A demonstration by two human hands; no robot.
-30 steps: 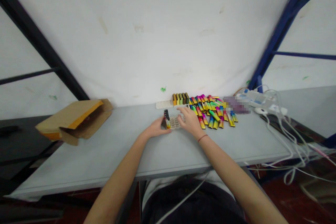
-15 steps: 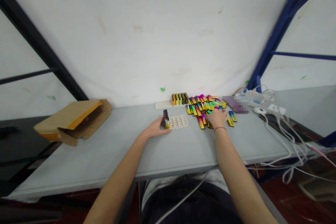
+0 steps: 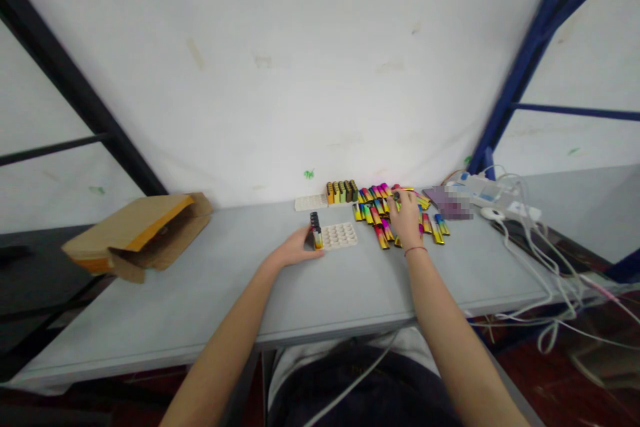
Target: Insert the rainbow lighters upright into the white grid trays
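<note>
My left hand [image 3: 299, 246] curls around the left end of a white tray [image 3: 345, 236] with round holes. Fingers and thumb press against a row of upright cylinders [image 3: 317, 233] with dark tops and shiny lower bodies, standing at that end. On the right, my right hand [image 3: 407, 215] is above a spread of shiny multicoloured cylinders [image 3: 376, 217], lying on their sides. Its fingers are closed on one small cylinder [image 3: 397, 196], whose dark end shows near the fingertips; the hand hides the rest.
Behind the tray stands a block of upright cylinders [image 3: 343, 191] beside a second white holed tray [image 3: 311, 202], near the wall. An open cardboard box [image 3: 145, 230] lies left. To the right are a purple phone-like slab [image 3: 447, 203], a power strip [image 3: 480, 188] and tangled white cables [image 3: 543, 250].
My right hand has lifted from among the loose cylinders and moved slightly left and away from me, a dark-ended cylinder now showing at its fingertips. My left hand stays at the tray.
</note>
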